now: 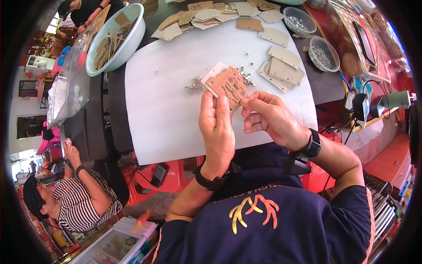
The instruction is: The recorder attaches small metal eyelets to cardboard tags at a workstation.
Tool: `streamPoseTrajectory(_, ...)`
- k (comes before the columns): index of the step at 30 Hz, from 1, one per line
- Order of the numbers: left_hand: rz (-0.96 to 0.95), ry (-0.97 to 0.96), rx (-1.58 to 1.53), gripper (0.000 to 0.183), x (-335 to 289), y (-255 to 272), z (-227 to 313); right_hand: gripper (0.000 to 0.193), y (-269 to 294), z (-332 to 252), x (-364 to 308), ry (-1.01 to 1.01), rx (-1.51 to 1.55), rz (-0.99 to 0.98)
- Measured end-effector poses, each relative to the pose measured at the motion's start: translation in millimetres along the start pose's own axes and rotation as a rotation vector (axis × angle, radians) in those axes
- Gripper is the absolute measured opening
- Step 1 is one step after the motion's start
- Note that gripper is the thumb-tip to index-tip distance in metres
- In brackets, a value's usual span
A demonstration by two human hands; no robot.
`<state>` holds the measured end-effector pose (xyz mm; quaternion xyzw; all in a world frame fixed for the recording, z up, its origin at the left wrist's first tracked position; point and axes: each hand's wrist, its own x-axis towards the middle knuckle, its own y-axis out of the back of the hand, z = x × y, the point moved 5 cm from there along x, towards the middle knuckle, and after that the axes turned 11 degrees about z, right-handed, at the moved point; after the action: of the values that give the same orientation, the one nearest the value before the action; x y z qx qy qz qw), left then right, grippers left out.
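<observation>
My left hand [217,127] holds a printed brown cardboard card [231,86] over the white sheet, thumb on its face. Behind it a paler card [212,75] shows in the same grip. My right hand [270,115] is closed in a pinch at the card's right edge, its other fingers curled. Whether a small metal piece is between those fingertips is hidden. Two small piles of shiny metal pieces lie on the sheet, one pile [194,85] left of the card and the other pile [246,77] partly behind it.
Grey cards [281,68] lie at the sheet's right, with many more cards [209,14] along its far edge. Two clear bowls of metal pieces, a far bowl [300,21] and a nearer bowl [324,54], stand right. A pale basin [136,33] stands left. Co-worker in stripes [90,198] sits left.
</observation>
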<state>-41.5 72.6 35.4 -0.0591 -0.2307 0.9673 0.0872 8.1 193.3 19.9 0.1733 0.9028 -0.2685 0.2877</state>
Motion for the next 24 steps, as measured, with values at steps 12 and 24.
streamPoseTrajectory(12, -0.084, -0.005, 0.009, 0.038, -2, 2, 3, 0.029, 1, -3, 1, 0.007, -0.304, -0.019)
streamPoseTrajectory(24, -0.018, -0.054, 0.056, 0.031, -4, 13, 5, 0.028, -3, -15, 4, 0.407, -0.278, -0.071)
